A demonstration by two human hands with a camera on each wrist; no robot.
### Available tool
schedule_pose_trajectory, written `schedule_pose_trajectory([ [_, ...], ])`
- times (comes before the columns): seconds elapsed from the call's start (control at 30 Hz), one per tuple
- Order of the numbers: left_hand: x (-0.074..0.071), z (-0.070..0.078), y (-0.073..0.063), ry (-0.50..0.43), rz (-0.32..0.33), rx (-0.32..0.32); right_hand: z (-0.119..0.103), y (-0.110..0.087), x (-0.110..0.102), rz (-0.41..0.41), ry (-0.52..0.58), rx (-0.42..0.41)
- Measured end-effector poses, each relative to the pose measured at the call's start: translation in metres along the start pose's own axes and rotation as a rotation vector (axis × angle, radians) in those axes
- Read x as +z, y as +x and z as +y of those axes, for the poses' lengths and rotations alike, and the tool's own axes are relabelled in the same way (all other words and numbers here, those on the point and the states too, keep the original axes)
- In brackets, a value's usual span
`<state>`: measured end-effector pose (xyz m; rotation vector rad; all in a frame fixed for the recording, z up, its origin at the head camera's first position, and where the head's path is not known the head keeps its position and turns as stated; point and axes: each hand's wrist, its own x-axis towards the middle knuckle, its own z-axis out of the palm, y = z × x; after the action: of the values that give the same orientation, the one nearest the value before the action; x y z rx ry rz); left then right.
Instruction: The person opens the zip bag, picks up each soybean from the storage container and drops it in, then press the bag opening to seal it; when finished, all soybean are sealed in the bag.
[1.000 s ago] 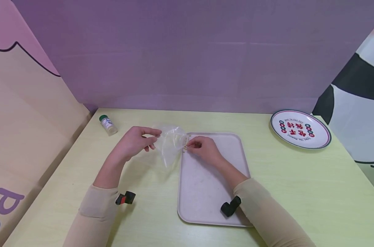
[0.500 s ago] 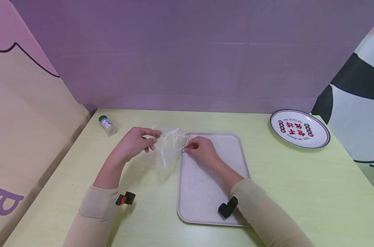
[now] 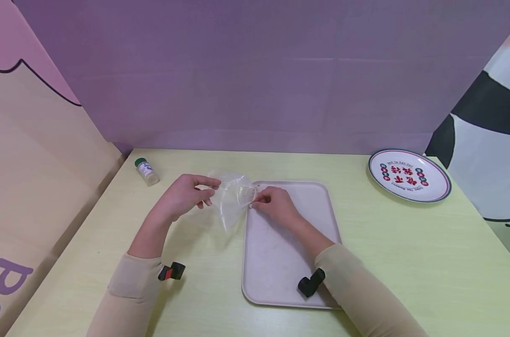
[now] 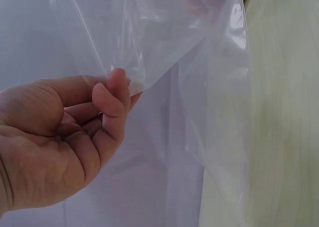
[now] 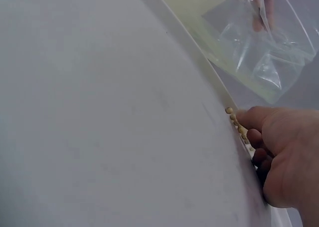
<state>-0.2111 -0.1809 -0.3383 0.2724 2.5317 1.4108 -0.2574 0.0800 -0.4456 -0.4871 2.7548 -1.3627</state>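
My left hand (image 3: 193,194) pinches the edge of a clear plastic bag (image 4: 214,42) between thumb and fingertips. The bag hangs spread out toward the tray's left rim, its lower corner drooping. My right hand (image 3: 277,205) reaches across the pale tray (image 3: 288,271), its thumb and fingertips drawn together at that rim. In the right wrist view, several small round yellowish beans (image 5: 240,129) lie in a row along the tray's edge, and my right hand's (image 5: 289,142) thumb and fingertips pinch at them. The other fingers are curled under.
A small clear bottle with a green cap (image 3: 147,172) lies at the back left of the table (image 3: 212,281). An oval plate with red characters (image 3: 410,175) is at the back right. A purple panel (image 3: 255,79) rises behind the table.
My right hand has shifted slightly left at the tray rim, and fewer beans show beside its fingertips. The left hand and the bag have hardly moved.
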Motion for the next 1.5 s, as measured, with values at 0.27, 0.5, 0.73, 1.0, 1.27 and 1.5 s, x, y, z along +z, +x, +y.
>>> schedule_pose_trajectory([
  [0.27, 0.000, -0.001, 0.000, 0.009, -0.003, -0.008, -0.004, -0.002, -0.013, -0.024, 0.026, 0.004],
  [0.5, 0.001, 0.000, 0.000, 0.017, -0.004, -0.006, -0.009, -0.002, -0.022, -0.009, 0.056, -0.003],
  [0.73, 0.001, 0.000, 0.001, 0.028, -0.008, -0.002, -0.014, -0.002, -0.031, 0.073, 0.090, -0.035],
  [1.0, 0.000, -0.001, 0.001, 0.021, -0.011, -0.012, -0.020, -0.001, -0.038, 0.121, 0.147, -0.058],
  [1.27, 0.001, -0.002, 0.001, 0.035, -0.022, -0.008, -0.027, -0.002, -0.041, 0.124, 0.210, -0.064],
  [1.5, 0.002, -0.003, 0.002, 0.034, -0.027, -0.010, -0.038, -0.005, -0.044, 0.114, 0.268, -0.073],
])
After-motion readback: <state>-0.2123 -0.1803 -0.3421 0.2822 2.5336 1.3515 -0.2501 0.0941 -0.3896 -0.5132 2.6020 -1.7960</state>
